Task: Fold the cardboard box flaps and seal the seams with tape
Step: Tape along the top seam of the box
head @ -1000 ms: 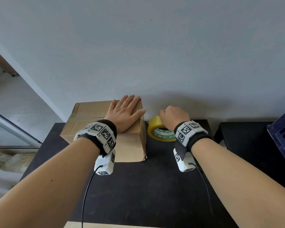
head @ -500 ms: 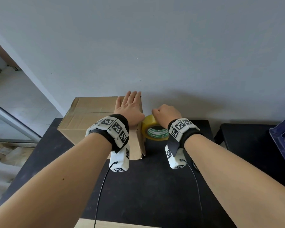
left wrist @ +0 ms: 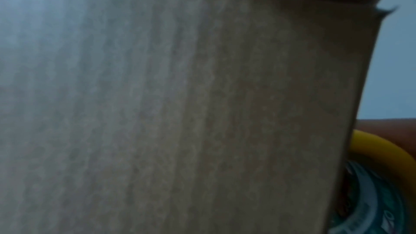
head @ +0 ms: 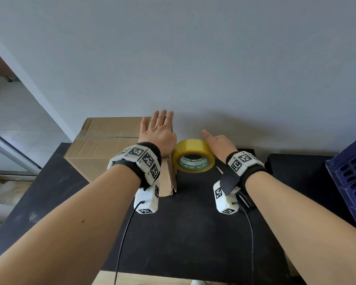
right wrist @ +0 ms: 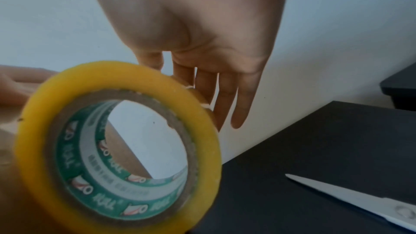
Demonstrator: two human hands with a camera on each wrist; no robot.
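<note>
A brown cardboard box stands on the black table against the wall, flaps folded down. My left hand lies flat with straight fingers on the box top at its right end. The left wrist view shows mostly the box side. A yellow tape roll stands on edge against the box's right side. My right hand is just right of the roll, fingers straight. In the right wrist view the fingers hang beside and behind the roll without gripping it.
Scissors lie on the table under my right wrist, handles near me and blade pointing toward the roll. A dark blue crate sits at the right on a second black surface. The wall is right behind the box.
My right hand gripped the roll and carried it left to the box; it has now let go and opened. My left hand slid toward the box's far right edge.
</note>
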